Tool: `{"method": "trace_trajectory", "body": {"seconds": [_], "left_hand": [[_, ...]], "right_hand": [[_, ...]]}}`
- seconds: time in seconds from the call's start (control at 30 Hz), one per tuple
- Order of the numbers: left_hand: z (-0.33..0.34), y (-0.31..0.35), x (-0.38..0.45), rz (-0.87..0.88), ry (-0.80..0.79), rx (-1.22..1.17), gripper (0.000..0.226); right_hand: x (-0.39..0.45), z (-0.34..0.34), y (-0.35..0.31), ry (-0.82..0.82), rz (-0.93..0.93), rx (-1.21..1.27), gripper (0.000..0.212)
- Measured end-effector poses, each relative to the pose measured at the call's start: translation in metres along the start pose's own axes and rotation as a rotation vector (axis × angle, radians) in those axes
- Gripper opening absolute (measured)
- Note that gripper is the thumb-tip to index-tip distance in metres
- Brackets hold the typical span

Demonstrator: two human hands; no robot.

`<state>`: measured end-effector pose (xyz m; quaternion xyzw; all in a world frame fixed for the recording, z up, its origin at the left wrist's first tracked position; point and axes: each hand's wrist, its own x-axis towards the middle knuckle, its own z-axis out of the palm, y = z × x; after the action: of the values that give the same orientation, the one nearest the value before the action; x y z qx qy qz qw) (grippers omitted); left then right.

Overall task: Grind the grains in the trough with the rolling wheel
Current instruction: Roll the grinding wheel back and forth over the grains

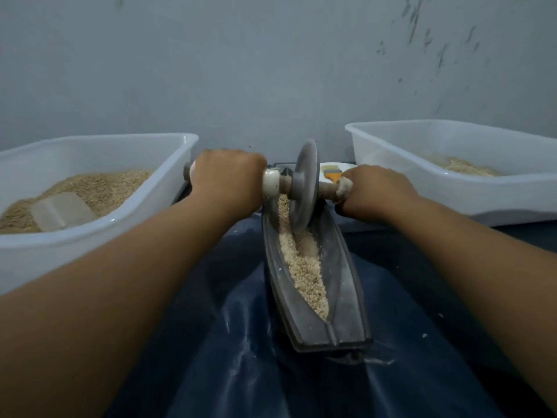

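- Lying under everything, a dark blue cloth (235, 342) is covering the work surface, dusted with pale powder.
- A white plastic tub (99, 239) is sitting at the left, holding brown grain and a clear scoop (61, 211) half sunk in it.
- A second white tub (482, 194) is sitting at the right, holding a smaller heap of grain.
- The grey boat-shaped trough (343, 297) is lying between the tubs, running away from the person.
- The grains (304, 267) are lying along its channel.
- The rolling wheel (304, 188) is standing upright in the far part of the trough, its rim resting in the grains.
- The left hand (229, 182) is gripping the axle handle left of the wheel, fingers curled round it.
- The right hand (376, 191) is gripping the handle on the other side likewise.
- A brush (331, 175) with an orange handle is lying behind the wheel.
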<state>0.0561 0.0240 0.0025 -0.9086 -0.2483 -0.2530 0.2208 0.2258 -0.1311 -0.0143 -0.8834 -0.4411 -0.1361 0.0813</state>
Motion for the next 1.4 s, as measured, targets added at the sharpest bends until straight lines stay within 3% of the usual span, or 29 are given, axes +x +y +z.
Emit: {"method": "trace_trajectory", "body": {"seconds": [0.1, 0.17, 0.27, 0.33, 0.37, 0.47, 0.63, 0.83, 0.97, 1.17, 1.27, 1.33, 1.4], "left_hand": [[0.002, 0.001, -0.004, 0.004, 0.021, -0.012, 0.018], [0.002, 0.0, -0.02, 0.018, 0.116, 0.017, 0.016], [0.0, -0.003, -0.043, 0.041, 0.159, 0.085, 0.031], [0.003, -0.007, -0.039, 0.042, 0.128, 0.053, 0.034], [0.005, -0.007, -0.033, 0.026, 0.086, 0.016, 0.031], [0.008, -0.006, -0.006, -0.035, -0.02, -0.055, 0.016], [0.003, -0.007, 0.006, -0.023, -0.118, -0.09, 0.016], [-0.001, -0.011, -0.039, -0.005, -0.041, -0.05, 0.034], [-0.001, -0.009, -0.018, -0.018, -0.093, -0.068, 0.025], [0.004, -0.002, 0.013, 0.017, -0.035, -0.036, 0.022], [0.005, -0.007, -0.006, 0.017, -0.033, -0.073, 0.028], [0.007, -0.011, -0.028, 0.003, -0.013, -0.077, 0.036], [0.011, -0.015, -0.044, -0.004, 0.012, -0.086, 0.037]], "right_hand": [[-0.001, 0.002, 0.001, 0.016, -0.009, -0.018, 0.021], [-0.01, -0.002, 0.004, 0.025, -0.04, -0.042, 0.018], [-0.022, -0.007, 0.007, 0.003, -0.092, -0.059, 0.013], [-0.02, -0.011, 0.006, -0.049, -0.112, -0.031, 0.007], [-0.016, -0.012, 0.004, -0.061, -0.108, -0.024, 0.013], [0.006, -0.007, 0.001, -0.006, -0.053, -0.025, 0.013], [0.014, -0.005, 0.0, 0.0, -0.005, -0.024, 0.016], [-0.026, -0.011, 0.006, -0.025, -0.112, -0.102, 0.017], [-0.009, -0.008, 0.004, -0.033, -0.053, -0.05, 0.008], [0.016, -0.001, 0.001, -0.1, 0.05, 0.054, 0.024], [-0.006, -0.01, 0.004, -0.123, -0.027, 0.024, 0.009], [-0.021, -0.021, 0.001, -0.128, -0.116, -0.008, 0.031], [-0.024, -0.024, 0.0, -0.094, -0.166, -0.064, 0.014]]}}
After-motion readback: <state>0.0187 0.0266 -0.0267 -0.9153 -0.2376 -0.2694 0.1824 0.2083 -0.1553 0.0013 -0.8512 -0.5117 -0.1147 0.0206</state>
